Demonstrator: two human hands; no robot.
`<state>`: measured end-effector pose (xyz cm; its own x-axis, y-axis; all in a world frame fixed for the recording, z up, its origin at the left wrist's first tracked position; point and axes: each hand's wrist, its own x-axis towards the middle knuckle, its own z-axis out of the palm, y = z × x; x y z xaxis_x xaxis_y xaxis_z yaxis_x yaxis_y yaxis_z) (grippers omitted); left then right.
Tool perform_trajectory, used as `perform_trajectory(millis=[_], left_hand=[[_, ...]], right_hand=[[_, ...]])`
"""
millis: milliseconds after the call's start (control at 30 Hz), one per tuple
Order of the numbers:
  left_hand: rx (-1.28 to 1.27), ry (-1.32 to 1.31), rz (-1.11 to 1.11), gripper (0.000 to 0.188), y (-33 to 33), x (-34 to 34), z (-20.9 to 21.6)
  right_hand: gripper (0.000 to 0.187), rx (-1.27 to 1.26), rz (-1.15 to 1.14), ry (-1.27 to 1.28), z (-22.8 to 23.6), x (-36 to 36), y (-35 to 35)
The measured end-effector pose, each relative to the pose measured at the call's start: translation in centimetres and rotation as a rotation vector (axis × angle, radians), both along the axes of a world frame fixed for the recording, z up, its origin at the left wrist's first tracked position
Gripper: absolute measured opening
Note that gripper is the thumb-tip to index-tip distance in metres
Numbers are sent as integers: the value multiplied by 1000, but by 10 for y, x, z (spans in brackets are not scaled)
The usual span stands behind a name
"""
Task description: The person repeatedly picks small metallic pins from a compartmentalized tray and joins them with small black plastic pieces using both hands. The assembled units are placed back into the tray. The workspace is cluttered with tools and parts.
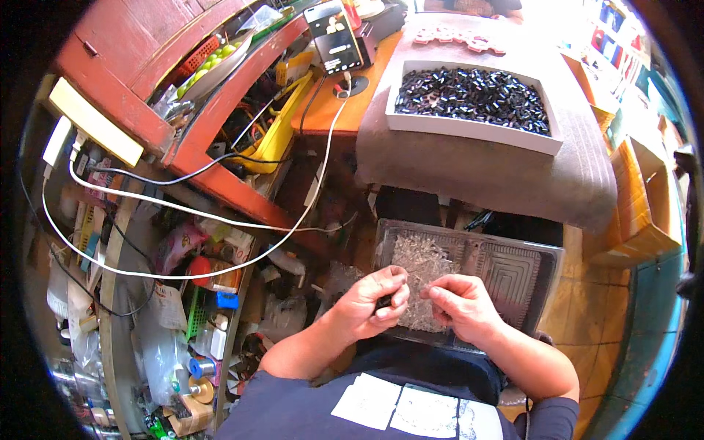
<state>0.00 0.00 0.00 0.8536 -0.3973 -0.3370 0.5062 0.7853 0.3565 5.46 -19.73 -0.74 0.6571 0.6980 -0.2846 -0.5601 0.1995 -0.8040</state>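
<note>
My left hand (375, 299) is closed, with a small black piece (383, 301) showing between its curled fingers and palm. Thumb and forefinger of my right hand (463, 304) are pinched together close beside it, on something too small to make out. Both hands are above a transparent plastic tray (546, 253) with moulded compartments, at my lap. A heap of small, thin, see-through pieces (422, 257) fills much of its left compartment, partly hidden by my hands.
A white box (477, 139) of many small black parts (473, 95) stands on a cloth-covered table (484, 176). A phone (334, 40) leans at the table's left, its white cable (323, 172) looping past cluttered shelves. Cardboard boxes (638, 198) stand at the right.
</note>
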Motion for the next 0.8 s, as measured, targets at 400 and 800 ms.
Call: perform_trajectory(millis=[400,800], left_hand=[[26,119,88,18,-21,-7,-8],[-198,188,-1,16,-38,-8,2]], right_hand=[[15,-216,114,-194,17,0,-8],[11,-347,-11,-475,26,-9,-41]])
